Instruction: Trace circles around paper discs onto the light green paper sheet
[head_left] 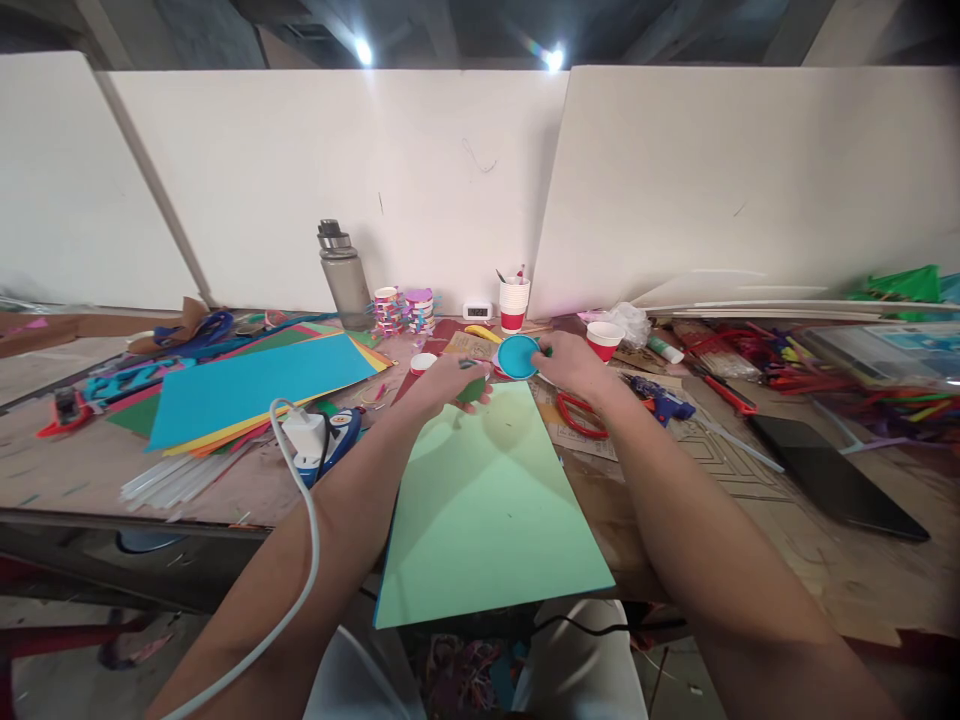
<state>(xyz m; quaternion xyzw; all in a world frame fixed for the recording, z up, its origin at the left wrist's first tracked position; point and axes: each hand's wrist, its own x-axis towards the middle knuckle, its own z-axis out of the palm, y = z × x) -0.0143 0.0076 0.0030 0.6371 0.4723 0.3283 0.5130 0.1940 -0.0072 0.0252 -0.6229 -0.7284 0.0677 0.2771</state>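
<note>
Above the far end of the light green sheet, my left hand is closed on a small dark green piece, possibly paper. My right hand pinches the edge of a round blue disc with a pale rim, tilted to face me. Both hands are close together, the disc just right of the green piece. Beyond my left wrist is a red and white paper cup. Below my right wrist are red-handled scissors, partly hidden. A blue layer shows under the light green sheet's edge.
Coloured paper sheets and a white plug on a blue socket lie left. A bottle, stacked paper cups and a clock stand behind. To the right are a glue gun and a black phone.
</note>
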